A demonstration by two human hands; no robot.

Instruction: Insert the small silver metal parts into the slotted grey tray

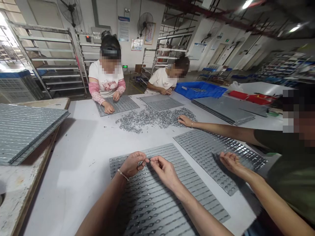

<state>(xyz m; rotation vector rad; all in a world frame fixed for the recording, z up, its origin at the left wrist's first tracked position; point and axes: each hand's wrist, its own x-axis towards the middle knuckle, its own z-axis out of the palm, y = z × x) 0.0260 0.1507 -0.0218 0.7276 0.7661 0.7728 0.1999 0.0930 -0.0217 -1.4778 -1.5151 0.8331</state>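
The person's left hand (135, 165) and right hand (164, 171) met above the near grooved tray (192, 177), fingers of both pinching a small dark piece (149, 160), its exact form too small to determine. Glossy lens-shaped pieces (147, 200) lined the rows at the near tray's left. All rested on a white tabletop (81, 157).

Just right of the near tray lay a second tray (197, 154); a dark-sleeved co-worker (287, 183) held one hand over it and the other at a heap of metallic pieces (152, 119) beyond the near tray. Far left of the near tray stood a tray stack (29, 131). Farther beyond it, two light-shirted co-workers (108, 77) bent over trays; a blue crate (199, 93) stood beyond it, to the right.
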